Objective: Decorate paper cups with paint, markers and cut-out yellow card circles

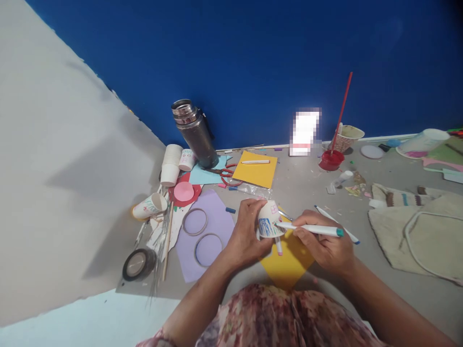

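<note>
My left hand is closed around a white paper cup, held upside down above the table. Blue strokes, a pink window-like grid and small green marks decorate the cup's side. In my right hand is a white felt-tip marker with a green end; its tip meets the cup's side or is very close to it. Under the hands lies a yellow paper sheet. A pink-ended marker rests below the cup, and a blue-ended marker lies beyond my right hand.
Left of my hands, purple paper carries two rings. A steel flask, stacked paper cups and red-handled scissors stand or lie further back. At right are a red cup with a stick and a cloth bag.
</note>
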{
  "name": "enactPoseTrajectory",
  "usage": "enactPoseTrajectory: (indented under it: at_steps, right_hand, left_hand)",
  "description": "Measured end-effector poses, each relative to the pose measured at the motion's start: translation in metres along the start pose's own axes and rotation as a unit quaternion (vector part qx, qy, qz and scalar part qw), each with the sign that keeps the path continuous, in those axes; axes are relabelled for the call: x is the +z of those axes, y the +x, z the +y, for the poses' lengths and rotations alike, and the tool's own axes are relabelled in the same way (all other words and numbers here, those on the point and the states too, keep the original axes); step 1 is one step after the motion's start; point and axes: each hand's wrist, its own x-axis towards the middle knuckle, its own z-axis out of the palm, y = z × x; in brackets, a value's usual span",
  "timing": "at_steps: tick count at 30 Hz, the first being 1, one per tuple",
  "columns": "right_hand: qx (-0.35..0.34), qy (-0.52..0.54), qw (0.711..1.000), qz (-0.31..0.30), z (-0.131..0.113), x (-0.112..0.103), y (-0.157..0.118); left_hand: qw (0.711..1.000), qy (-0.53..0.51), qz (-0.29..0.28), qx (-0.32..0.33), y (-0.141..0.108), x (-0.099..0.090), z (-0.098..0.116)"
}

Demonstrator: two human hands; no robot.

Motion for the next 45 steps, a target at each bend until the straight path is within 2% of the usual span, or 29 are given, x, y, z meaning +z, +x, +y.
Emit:
enactPoseTrajectory:
  at_steps: [4,10,16,31,45]
  right_hand:
    - [0.002,-0.012,1.0,-0.012,0.0013,-0.0003,-0.0002]
    - [0.01,-0.001,1.0,0.0,-0.0002,-0.0005,-0.0003]
    - [-0.038,-0.013,0.999,-0.002,0.0012,0.0017,0.0014]
    - [-0.064,-0.017,0.998,-0.014,-0.0011,0.0011,0.0037]
    - [-0.023,-0.018,1.0,0.006,0.0015,-0.0052,0.0005]
  left_hand:
    - [1.0,0.003,-0.009,-0.001,-0.0006,0.0002,-0.0008]
    - [1.0,0.007,-0.013,-0.007,-0.0017,-0.0002,-0.0014]
    - [1.0,0.013,-0.028,0.003,-0.0009,0.0,0.0006]
    - [1.0,0.01,-0.025,0.001,-0.0014,0.0002,-0.0022]
    - [1.0,-0.016,-0.021,0.0,0.0011,-0.0012,0.0024]
